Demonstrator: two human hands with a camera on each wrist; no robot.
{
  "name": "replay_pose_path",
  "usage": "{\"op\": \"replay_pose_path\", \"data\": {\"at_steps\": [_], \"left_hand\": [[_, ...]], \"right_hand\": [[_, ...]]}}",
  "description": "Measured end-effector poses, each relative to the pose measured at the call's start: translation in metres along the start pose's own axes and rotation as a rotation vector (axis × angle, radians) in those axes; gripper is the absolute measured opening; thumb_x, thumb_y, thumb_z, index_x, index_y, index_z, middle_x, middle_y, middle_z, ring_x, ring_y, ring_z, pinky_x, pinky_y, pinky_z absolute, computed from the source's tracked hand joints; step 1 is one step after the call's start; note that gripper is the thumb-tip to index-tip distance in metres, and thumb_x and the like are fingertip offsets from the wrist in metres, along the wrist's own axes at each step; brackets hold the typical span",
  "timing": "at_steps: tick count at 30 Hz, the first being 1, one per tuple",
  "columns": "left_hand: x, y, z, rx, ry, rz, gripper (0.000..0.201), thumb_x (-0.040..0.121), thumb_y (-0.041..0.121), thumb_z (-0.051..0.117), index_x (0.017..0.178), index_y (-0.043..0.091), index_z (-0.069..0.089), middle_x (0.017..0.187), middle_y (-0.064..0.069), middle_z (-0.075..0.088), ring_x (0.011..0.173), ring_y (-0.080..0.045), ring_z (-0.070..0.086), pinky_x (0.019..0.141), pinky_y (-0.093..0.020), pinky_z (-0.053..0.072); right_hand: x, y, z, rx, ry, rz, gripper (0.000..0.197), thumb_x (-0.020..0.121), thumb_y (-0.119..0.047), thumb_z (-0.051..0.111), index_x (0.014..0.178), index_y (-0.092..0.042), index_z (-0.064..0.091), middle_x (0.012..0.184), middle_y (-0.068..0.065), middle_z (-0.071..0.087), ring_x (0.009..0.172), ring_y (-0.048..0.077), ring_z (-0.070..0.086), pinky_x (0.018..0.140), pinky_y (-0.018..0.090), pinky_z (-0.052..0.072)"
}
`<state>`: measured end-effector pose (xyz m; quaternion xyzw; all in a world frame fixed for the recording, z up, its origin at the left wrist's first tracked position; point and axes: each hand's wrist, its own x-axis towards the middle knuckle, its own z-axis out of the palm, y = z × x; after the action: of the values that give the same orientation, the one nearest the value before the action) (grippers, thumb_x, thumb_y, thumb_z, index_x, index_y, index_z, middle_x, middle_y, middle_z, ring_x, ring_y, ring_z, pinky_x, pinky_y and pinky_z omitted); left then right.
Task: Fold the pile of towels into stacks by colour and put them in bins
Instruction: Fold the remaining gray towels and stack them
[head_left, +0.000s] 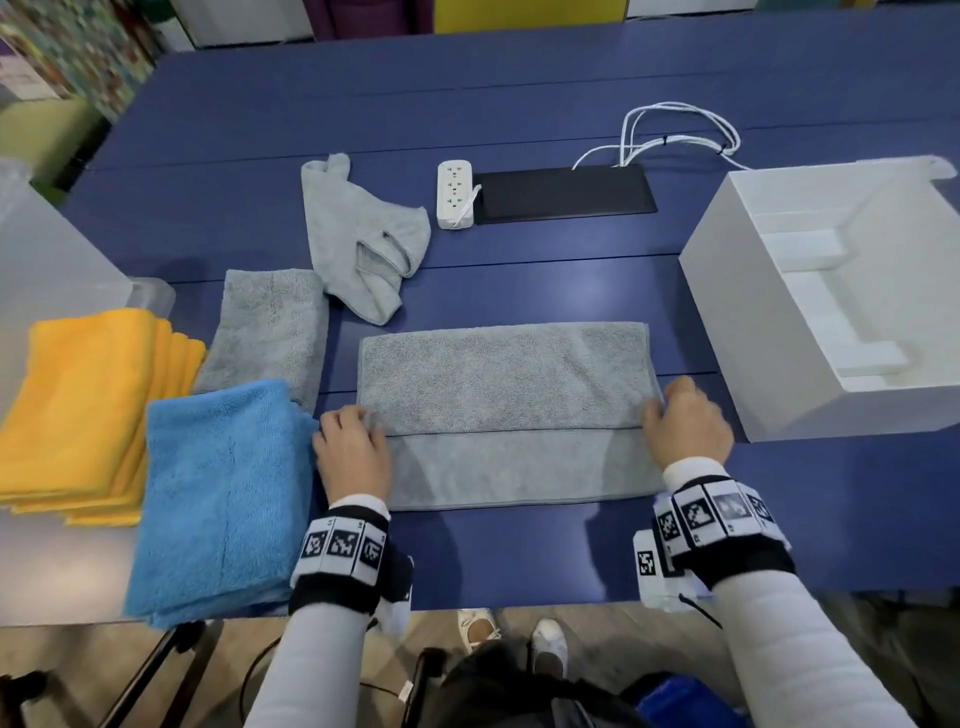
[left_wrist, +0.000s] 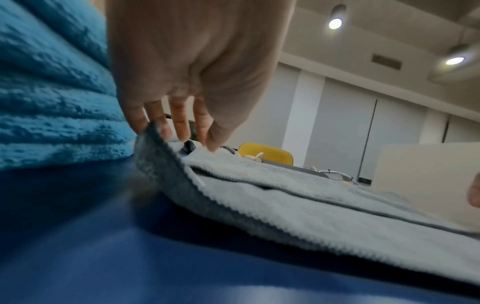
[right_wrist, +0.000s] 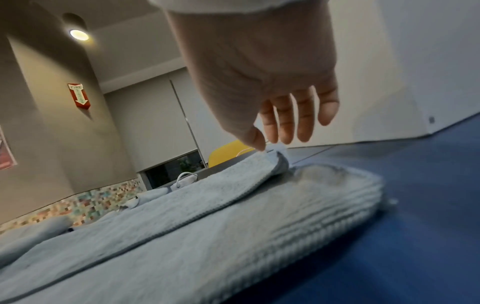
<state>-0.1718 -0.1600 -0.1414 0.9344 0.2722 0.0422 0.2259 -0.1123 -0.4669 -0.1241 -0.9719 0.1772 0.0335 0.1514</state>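
- We see a grey terry towel (head_left: 504, 410) lying flat near the front edge of the blue tabletop (head_left: 519, 270): a long rectangle, its far half folded toward us, the hemmed edge stopping short of the near edge, so a lower strip stays exposed.
- Left hand (head_left: 353, 452): fingers (left_wrist: 179, 123) bent down on the towel's left end; in the left wrist view the towel's edge is lifted against the fingertips, thumb on top, a pinch on the corner.
- Right hand (head_left: 685, 423): thumb and forefinger pinch the folded layer's right corner, which curls up in the right wrist view; the other fingers (right_wrist: 306, 119) hang loose.
- Toward the left edge: a fluffy blue towel stack (head_left: 218, 499), a smooth yellow towel stack (head_left: 83, 410), and a folded grey towel (head_left: 270, 332) behind them.
- A crumpled grey towel (head_left: 358, 234) lies mid-table.
- A white rigid bin (head_left: 831, 291), box-shaped, stands at the right edge.
- A white power strip (head_left: 455, 193) sits beside a black flat panel (head_left: 563, 195) with white cables (head_left: 675, 135).
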Motion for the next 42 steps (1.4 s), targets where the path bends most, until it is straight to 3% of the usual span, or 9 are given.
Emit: {"op": "replay_pose_path", "data": {"at_steps": [3, 9, 13, 16, 20, 25, 29, 34, 42], "left_hand": [[0.01, 0.002, 0.007, -0.071, -0.031, -0.139, 0.032, 0.088, 0.017, 0.061, 0.114, 0.001, 0.052, 0.12, -0.022, 0.049, 0.108, -0.04, 0.049, 0.094, -0.046, 0.039], [0.023, -0.005, 0.007, -0.275, -0.014, -0.269, 0.015, 0.082, 0.014, 0.068, 0.085, 0.007, 0.055, 0.101, -0.022, 0.061, 0.095, -0.036, 0.058, 0.086, -0.04, 0.044], [0.023, 0.001, -0.001, -0.306, 0.042, -0.187, 0.014, 0.083, 0.015, 0.066, 0.082, 0.01, 0.053, 0.092, -0.018, 0.062, 0.089, -0.033, 0.058, 0.082, -0.041, 0.045], [0.022, 0.008, -0.019, -0.322, 0.132, -0.126, 0.011, 0.082, 0.009, 0.062, 0.083, 0.01, 0.051, 0.086, -0.011, 0.059, 0.082, -0.027, 0.053, 0.081, -0.039, 0.043], [0.007, 0.002, -0.037, -0.362, 0.052, -0.162, 0.02, 0.081, 0.004, 0.062, 0.08, 0.014, 0.044, 0.083, -0.007, 0.055, 0.083, -0.021, 0.048, 0.085, -0.033, 0.039], [-0.013, -0.025, -0.025, -0.33, -0.185, -0.25, 0.032, 0.079, 0.001, 0.063, 0.07, 0.021, 0.04, 0.069, -0.003, 0.052, 0.08, -0.033, 0.061, 0.085, -0.045, 0.05], [-0.017, -0.027, -0.026, -0.297, -0.173, -0.217, 0.015, 0.083, 0.004, 0.062, 0.084, 0.007, 0.047, 0.076, -0.006, 0.05, 0.081, -0.025, 0.051, 0.074, -0.029, 0.037], [-0.02, -0.026, -0.031, -0.261, -0.163, -0.18, 0.013, 0.083, 0.006, 0.062, 0.082, 0.007, 0.049, 0.067, 0.003, 0.047, 0.078, -0.022, 0.049, 0.073, -0.026, 0.033], [-0.029, -0.028, -0.026, -0.2, -0.102, -0.073, 0.029, 0.08, 0.006, 0.065, 0.064, 0.016, 0.044, 0.057, 0.001, 0.048, 0.054, -0.01, 0.045, 0.056, -0.022, 0.033]], "right_hand": [[0.0, -0.004, 0.004, 0.154, -0.157, 0.173, 0.032, 0.091, -0.024, 0.054, 0.115, -0.003, 0.051, 0.118, 0.02, 0.059, 0.108, 0.039, 0.056, 0.085, 0.04, 0.045], [0.004, 0.0, 0.008, 0.384, -0.099, 0.2, 0.013, 0.087, -0.011, 0.058, 0.099, -0.006, 0.06, 0.105, 0.015, 0.065, 0.1, 0.034, 0.059, 0.082, 0.035, 0.045], [0.007, 0.0, 0.003, 0.511, -0.023, 0.169, 0.009, 0.085, -0.005, 0.056, 0.092, -0.005, 0.061, 0.089, 0.012, 0.063, 0.092, 0.03, 0.059, 0.084, 0.035, 0.045], [0.014, 0.002, -0.007, 0.623, 0.068, 0.082, 0.011, 0.082, -0.001, 0.058, 0.084, -0.012, 0.057, 0.069, -0.004, 0.051, 0.078, 0.022, 0.053, 0.083, 0.037, 0.046], [0.013, 0.02, -0.018, 0.631, 0.062, 0.042, 0.011, 0.082, -0.002, 0.058, 0.083, -0.012, 0.054, 0.065, -0.009, 0.048, 0.075, 0.022, 0.051, 0.071, 0.028, 0.039], [-0.007, 0.044, -0.001, 0.508, -0.133, 0.124, 0.024, 0.078, -0.005, 0.057, 0.067, -0.024, 0.045, 0.064, -0.002, 0.052, 0.078, 0.038, 0.062, 0.073, 0.046, 0.054], [-0.02, 0.044, 0.0, 0.474, -0.153, 0.113, 0.021, 0.077, -0.007, 0.06, 0.069, -0.021, 0.047, 0.071, 0.001, 0.057, 0.082, 0.037, 0.063, 0.077, 0.053, 0.054], [-0.028, 0.044, 0.0, 0.451, -0.114, 0.059, 0.011, 0.079, -0.003, 0.06, 0.082, -0.01, 0.052, 0.075, 0.004, 0.055, 0.082, 0.028, 0.055, 0.084, 0.038, 0.048], [-0.037, 0.048, 0.011, 0.443, -0.098, 0.01, 0.017, 0.077, 0.007, 0.058, 0.081, -0.008, 0.051, 0.079, 0.006, 0.053, 0.079, 0.023, 0.048, 0.074, 0.025, 0.037]]}}
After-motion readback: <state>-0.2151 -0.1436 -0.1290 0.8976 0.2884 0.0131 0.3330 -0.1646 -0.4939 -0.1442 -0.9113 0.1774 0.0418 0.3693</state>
